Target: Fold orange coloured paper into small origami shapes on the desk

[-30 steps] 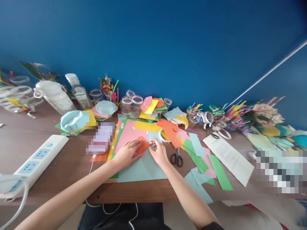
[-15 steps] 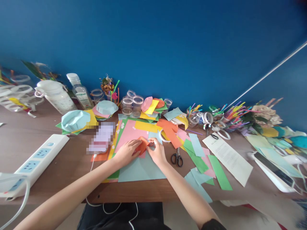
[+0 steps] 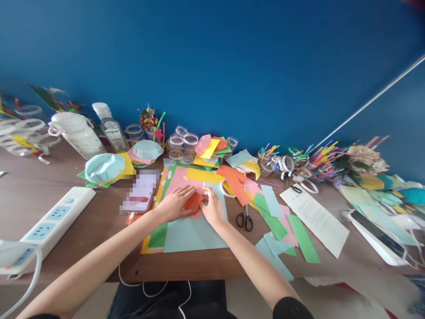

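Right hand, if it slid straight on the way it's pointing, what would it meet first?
The right hand would probably meet the yellow paper sheet just ahead, after crossing pink paper; the orange paper lies just left of that line, though depth is hard to judge.

Here are one left hand (image 3: 175, 204), one right hand (image 3: 212, 208), one folded orange paper (image 3: 194, 201), one pair of scissors (image 3: 245, 220), one white power strip (image 3: 58, 212) on left, and two pale blue paper bowls (image 3: 104, 168) at far left.
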Demonstrator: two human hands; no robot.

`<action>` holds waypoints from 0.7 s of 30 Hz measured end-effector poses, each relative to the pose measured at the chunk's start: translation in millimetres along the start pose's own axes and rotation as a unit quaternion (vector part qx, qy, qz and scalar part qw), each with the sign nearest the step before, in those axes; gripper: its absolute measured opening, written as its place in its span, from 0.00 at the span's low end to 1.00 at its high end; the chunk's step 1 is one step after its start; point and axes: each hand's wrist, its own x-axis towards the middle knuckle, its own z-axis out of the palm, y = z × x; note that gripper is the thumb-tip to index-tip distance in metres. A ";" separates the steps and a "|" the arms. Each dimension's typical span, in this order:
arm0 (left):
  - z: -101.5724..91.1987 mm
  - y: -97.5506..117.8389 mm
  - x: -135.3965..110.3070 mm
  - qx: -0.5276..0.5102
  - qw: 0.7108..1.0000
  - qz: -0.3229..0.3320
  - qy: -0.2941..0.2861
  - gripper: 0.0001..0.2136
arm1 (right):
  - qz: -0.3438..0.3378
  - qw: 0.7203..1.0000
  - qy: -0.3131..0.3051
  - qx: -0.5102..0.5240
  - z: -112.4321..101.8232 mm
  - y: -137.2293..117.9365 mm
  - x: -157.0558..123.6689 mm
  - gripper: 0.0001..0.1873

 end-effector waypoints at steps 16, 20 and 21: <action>-2.7 -0.1 -0.6 -0.065 0.997 -0.035 -0.025 0.39 | 0.054 0.989 -0.011 -0.137 8.9 -10.3 13.3 0.26; 0.5 -2.6 -1.1 -0.071 0.997 -0.036 -0.021 0.40 | 0.070 0.985 -0.024 -0.158 9.6 -12.6 17.4 0.27; 1.8 -3.5 -1.3 -0.071 0.997 -0.037 -0.018 0.41 | 0.074 0.983 -0.025 -0.164 10.0 -12.8 18.5 0.28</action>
